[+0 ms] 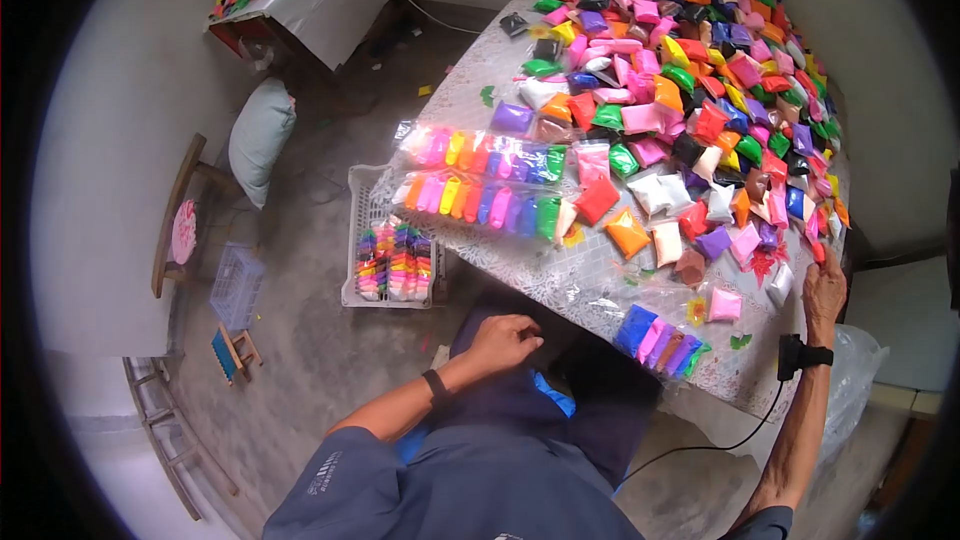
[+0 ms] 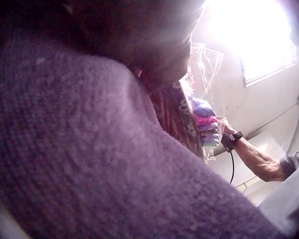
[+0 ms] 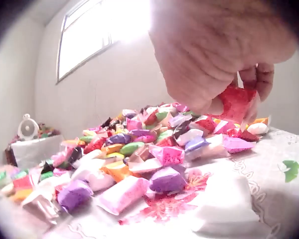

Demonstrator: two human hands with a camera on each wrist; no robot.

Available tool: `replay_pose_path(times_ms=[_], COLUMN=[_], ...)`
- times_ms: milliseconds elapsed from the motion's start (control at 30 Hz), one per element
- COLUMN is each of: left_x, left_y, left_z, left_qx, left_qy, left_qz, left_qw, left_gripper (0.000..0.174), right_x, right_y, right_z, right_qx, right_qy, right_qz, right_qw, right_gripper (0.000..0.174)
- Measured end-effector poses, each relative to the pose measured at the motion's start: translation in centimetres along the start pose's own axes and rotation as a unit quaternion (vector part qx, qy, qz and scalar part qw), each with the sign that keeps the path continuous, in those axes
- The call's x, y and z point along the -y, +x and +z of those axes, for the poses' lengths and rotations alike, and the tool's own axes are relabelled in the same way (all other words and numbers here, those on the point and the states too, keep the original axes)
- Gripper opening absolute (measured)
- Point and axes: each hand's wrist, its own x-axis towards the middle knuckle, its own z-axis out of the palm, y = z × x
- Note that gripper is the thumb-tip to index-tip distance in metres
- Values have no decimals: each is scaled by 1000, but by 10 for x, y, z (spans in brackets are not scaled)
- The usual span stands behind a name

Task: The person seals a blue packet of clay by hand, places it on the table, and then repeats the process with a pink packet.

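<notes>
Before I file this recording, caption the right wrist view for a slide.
Right grip pinching a red packet near a heap of colorful packets on a floral tablecloth.

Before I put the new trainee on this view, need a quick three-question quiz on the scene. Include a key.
1. Which hand pinches the red packet?
2. True or false: the white crate stands on the table.
3. Which loose packet lies nearest the short row of packets at the table's near edge? A) green B) pink C) black

Key:
1. The right hand.
2. False; it stands on the floor.
3. B, the pink packet.
</notes>
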Motion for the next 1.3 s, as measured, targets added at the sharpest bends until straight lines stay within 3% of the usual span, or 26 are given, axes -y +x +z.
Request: replay_pose_path(times_ms=[67,133,167,200,333,400,467,600,733,800,867,933,1000,1067,1133,1200,1300], left_x=[-2,-1,-1,-1,-1,1,4,0,-19,-42,-69,-89,-107,-98,-95,-97,-96], left_y=[0,-1,-1,-1,-3,-3,-3,-4,-12,-22,-34,-47,-57,-64,-67,-74,-76], left_z=[-1,0,0,0,-1,0,0,-5,-15,-25,-34,-34,-38,-29,-27,-31,-37], left_qx=[8,9,11,9,8,1,10,18,41,51,112,151,178,168,97,108,72], left_qy=[-12,-15,-18,-18,-21,-28,-51,-58,-124,-167,-283,-420,-452,-354,-267,-422,-442], left_qz=[-14,-16,-18,-18,-11,-11,-28,-37,-76,-86,-94,-90,-41,57,116,-60,-79], left_qw=[1000,1000,1000,1000,1000,1000,998,998,989,981,948,891,873,918,952,898,890], left_gripper=[21,21,21,21,26,26,26,26,25,25,27,41,41,41,36,26,19], right_x=[6,11,2,4,18,20,29,79,133,163,203,235,248,262,275,280,285], right_y=[-4,-10,-16,-21,-41,-52,-64,-97,-151,-180,-204,-226,-242,-251,-254,-256,-259], right_z=[-15,-26,-20,-24,-36,-42,-56,-102,-127,-132,-133,-123,-97,-80,-72,-60,-50], right_qx=[3,38,-11,-12,26,70,78,112,209,286,372,475,537,564,578,559,538], right_qy=[1,126,66,67,210,343,363,405,480,444,492,506,474,444,530,502,478], right_qz=[1,77,12,11,42,50,54,70,67,15,-1,43,-23,-37,37,67,81], right_qw=[1000,988,998,998,976,936,927,905,849,849,787,719,698,695,619,657,690], right_gripper=[43,40,38,38,31,27,25,23,24,25,27,29,26,22,19,19,22])
